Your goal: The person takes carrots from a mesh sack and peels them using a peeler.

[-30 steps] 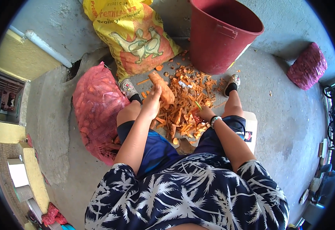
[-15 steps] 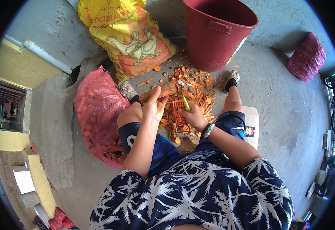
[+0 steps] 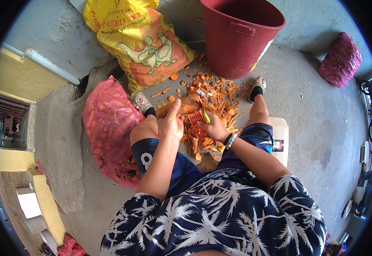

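Observation:
My left hand (image 3: 172, 126) has its thumb up across a large orange carrot (image 3: 188, 104), with its other fingers bent inward and partly hidden. The carrot lies crosswise just beyond that hand. To its right, my right hand (image 3: 215, 128) is closed round a small tool with a yellow-green handle (image 3: 206, 117); its working end cannot be made out. Beside these fingers is a red plastic piece full of holes (image 3: 196, 122); whether the right hand also grips it, I cannot tell. Orange peelings and carrot bits (image 3: 222, 104) cover the floor under both hands.
A red mesh sack of carrots (image 3: 109, 123) leans by my left leg. Beyond my feet stand a yellow printed sack (image 3: 152, 51) and a tall dark-red bin (image 3: 241, 47). A white container (image 3: 279, 134) is beside my right leg, and a purple mesh sack (image 3: 341, 62) rests by the far-right wall.
The carrot and my left hand have shifted slightly right and nearer to me. My right hand has tilted a little, and the red plastic piece leans more to the left.

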